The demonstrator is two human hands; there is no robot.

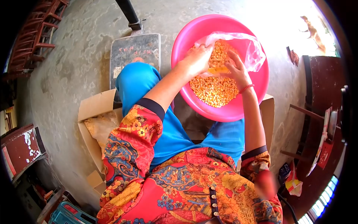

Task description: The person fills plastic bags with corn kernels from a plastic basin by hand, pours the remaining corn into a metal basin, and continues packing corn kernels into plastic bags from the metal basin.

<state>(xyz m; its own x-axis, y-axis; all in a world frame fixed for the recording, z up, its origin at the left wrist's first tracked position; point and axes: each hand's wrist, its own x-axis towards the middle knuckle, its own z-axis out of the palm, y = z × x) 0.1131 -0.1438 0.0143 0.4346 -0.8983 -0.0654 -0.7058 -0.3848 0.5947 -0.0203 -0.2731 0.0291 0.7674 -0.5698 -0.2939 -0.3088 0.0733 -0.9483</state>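
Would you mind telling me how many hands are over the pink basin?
2, both over the pink basin: the left hand at the left side of the plastic bag, the right hand toward its right. No other hand shows there.

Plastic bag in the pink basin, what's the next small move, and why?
Perhaps spread the plastic bag a little wider: the left hand is at its edge, the right hand has fingers apart opposite, and loose yellow kernels lie in the pink basin beside it.
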